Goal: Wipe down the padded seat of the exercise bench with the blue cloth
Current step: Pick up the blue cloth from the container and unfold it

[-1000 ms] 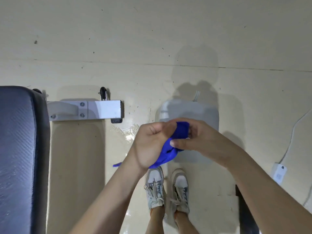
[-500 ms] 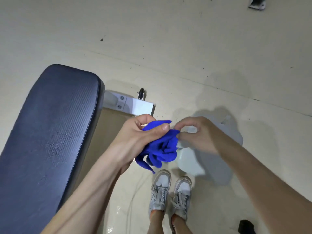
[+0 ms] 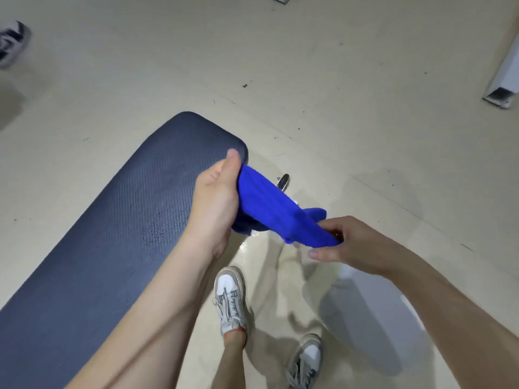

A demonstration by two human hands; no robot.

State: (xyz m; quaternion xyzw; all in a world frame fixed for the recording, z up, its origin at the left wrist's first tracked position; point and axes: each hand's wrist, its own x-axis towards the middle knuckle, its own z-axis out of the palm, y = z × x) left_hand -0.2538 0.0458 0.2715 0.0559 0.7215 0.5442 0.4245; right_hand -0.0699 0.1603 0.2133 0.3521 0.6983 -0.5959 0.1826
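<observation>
The dark blue padded seat point(image 3: 118, 220) of the exercise bench runs from lower left up to the middle of the view. A bright blue cloth point(image 3: 275, 209) is stretched in the air between both hands, just right of the seat's far end. My left hand point(image 3: 217, 197) grips the cloth's upper end beside the seat's edge. My right hand point(image 3: 351, 242) pinches the lower end, out over the floor. The cloth does not touch the seat.
The bench's metal frame with a black knob point(image 3: 283, 181) peeks out behind the cloth. My two feet in white sneakers point(image 3: 230, 301) stand on the glossy cream floor. Another person's shoe point(image 3: 11, 40) is at top left; a white post base point(image 3: 502, 88) is at far right.
The view has swung so the seat fills more of the left. The bunched cloth has been pulled out long between my hands, which have moved apart.
</observation>
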